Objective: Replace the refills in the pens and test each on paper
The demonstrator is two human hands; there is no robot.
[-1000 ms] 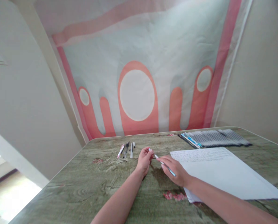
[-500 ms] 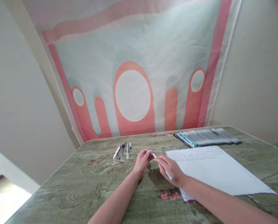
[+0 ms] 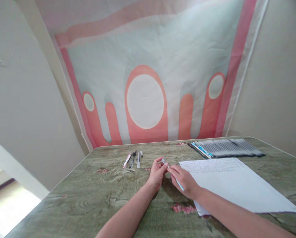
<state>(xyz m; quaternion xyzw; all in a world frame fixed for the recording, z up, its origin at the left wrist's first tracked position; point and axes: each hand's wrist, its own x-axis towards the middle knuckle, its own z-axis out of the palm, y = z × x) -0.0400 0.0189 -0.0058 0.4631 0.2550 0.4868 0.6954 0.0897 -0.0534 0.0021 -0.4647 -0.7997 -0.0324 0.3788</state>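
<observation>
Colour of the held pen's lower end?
The held pen is light blue there, best seen in the head view, the only one.

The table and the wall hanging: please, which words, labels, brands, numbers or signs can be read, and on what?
No text can be read.
Paper: handwritten lines, too small and blurred.
Row of pens, small pen group, held pen: any print is too small.
Wall hanging: only shapes seen.

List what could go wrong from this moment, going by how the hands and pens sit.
The pale blue pen could slip, since both the left hand and the right hand appear to have it in the air with fingertips.

The right forearm crosses the lower left part of the paper, so moving it might drag or crease the sheet.
</observation>
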